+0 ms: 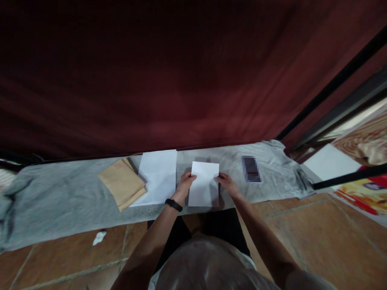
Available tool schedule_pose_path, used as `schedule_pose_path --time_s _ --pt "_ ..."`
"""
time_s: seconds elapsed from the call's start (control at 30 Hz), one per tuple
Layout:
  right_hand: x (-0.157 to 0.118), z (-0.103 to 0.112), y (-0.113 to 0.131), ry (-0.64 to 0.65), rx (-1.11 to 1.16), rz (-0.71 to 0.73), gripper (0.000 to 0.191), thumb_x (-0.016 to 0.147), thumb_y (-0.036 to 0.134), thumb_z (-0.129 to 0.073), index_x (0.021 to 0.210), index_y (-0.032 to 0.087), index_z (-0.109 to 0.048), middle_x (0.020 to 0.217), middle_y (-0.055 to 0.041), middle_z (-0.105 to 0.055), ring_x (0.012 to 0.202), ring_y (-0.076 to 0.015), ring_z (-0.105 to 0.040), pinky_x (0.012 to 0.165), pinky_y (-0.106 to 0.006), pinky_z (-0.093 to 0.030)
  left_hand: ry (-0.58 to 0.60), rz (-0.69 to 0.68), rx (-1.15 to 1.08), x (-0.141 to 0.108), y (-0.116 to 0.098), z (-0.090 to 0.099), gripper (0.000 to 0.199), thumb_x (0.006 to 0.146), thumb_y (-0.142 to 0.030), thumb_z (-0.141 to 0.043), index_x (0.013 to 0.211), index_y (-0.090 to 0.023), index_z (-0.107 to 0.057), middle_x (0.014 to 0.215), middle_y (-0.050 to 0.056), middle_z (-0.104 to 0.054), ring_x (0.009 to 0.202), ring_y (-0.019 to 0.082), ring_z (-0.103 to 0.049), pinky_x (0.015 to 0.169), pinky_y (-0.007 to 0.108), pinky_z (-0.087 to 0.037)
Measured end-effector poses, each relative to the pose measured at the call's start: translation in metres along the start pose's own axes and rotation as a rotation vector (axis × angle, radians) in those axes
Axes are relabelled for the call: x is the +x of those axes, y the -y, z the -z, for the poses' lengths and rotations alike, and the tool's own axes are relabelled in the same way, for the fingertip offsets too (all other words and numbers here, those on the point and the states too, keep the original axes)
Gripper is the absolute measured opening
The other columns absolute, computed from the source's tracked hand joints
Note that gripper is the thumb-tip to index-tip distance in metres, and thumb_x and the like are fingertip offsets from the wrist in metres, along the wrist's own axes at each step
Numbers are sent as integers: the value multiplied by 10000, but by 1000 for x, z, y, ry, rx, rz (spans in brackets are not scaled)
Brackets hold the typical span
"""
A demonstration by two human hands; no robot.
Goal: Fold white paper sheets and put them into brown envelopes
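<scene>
Taking the held paper as the clock's centre, a dark red cloth fills twelve o'clock, above a grey cloth that, being soft, might ruck under pressure and spoil a straight edge. Larger white paper lies at nine; brown paper pieces overlap it farther out, so a leftward nudge could shift both. The smaller white paper sits before the person; uneven pulling might skew or crease it. A blurred dark rectangle lies between two and three. The left hand and right hand pinch the paper's nine and three o'clock edges.
</scene>
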State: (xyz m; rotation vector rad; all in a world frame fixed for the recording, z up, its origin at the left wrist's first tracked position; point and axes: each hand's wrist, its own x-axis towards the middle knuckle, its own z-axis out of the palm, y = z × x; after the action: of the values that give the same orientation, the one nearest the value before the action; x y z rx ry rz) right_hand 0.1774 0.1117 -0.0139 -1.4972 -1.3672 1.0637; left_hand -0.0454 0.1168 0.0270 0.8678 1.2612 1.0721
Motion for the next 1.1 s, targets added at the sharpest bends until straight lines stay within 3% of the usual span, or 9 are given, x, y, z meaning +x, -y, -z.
schedule_pose_path --time_s 0.1,0.23,0.3,0.43,0.53,0.7,0.83,0.93,1.1 --pt "6 13 24 22 112 28 292 775 479 -617 814 197 -681 768 -17 -718 702 -176 -640 675 -295 -524 31 -62 16 -1 -33 -2 299 653 -372 -777 841 -156 -688 784 18 -715 690 170 -635 661 278 -482" --pt "19 37 64 9 261 142 295 785 475 -696 928 218 -685 960 -31 -745 889 -201 -681 843 -342 -539 -15 -486 353 -6 -79 1 150 816 -340 -682 831 -191 -682 862 12 -726 860 194 -664 826 323 -508" --pt "19 45 74 10 293 270 244 775 426 -745 905 231 -678 1060 -39 -738 994 -219 -680 918 -367 -528 13 -695 513 -12 -86 7 90 847 -222 -635 902 -207 -704 995 31 -745 1016 211 -663 966 373 -484" --pt "-3 44 55 31 23 429 144 881 327 -629 991 255 -688 1218 -63 -701 1178 -241 -635 1033 -425 -489 152 -882 752 -27 -52 24 353 811 2 -508 996 -231 -699 1132 38 -741 1154 206 -644 1075 441 -451" --pt "-31 35 17 199 -264 529 346 888 278 -602 1228 260 -664 1317 -92 -664 1255 -256 -596 1074 -448 -472 159 -837 952 -39 -3 33 509 745 89 -451 1055 -231 -698 1207 48 -725 1225 205 -617 1117 472 -444" --pt "-69 26 -33 475 -660 682 642 894 315 -620 1508 218 -456 1580 -129 -427 1452 -295 -399 1205 -516 -313 347 -716 1218 -62 53 45 663 704 112 -457 1236 -224 -669 1452 64 -589 1363 210 -522 1155 450 -443" --pt "-78 25 -41 503 -776 715 640 957 396 -553 1549 216 -391 1600 -129 -396 1474 -283 -365 1223 -516 -283 477 -659 1223 -68 58 60 713 757 88 -419 1347 -265 -608 1482 29 -566 1377 164 -510 1198 426 -391" --pt "-77 25 -40 511 -780 748 663 981 485 -495 1562 197 -363 1607 -137 -382 1483 -283 -348 1227 -521 -276 454 -632 1178 -62 49 57 622 860 27 -376 1379 -246 -585 1446 43 -600 1363 145 -524 1198 399 -389" --pt "-77 23 -42 491 -784 758 669 999 544 -417 1562 186 -363 1600 -147 -390 1470 -291 -369 1222 -546 -283 388 -669 1280 -40 47 -3 474 1034 -264 -374 1491 -162 -452 1584 105 -431 1500 205 -334 1243 437 -296"
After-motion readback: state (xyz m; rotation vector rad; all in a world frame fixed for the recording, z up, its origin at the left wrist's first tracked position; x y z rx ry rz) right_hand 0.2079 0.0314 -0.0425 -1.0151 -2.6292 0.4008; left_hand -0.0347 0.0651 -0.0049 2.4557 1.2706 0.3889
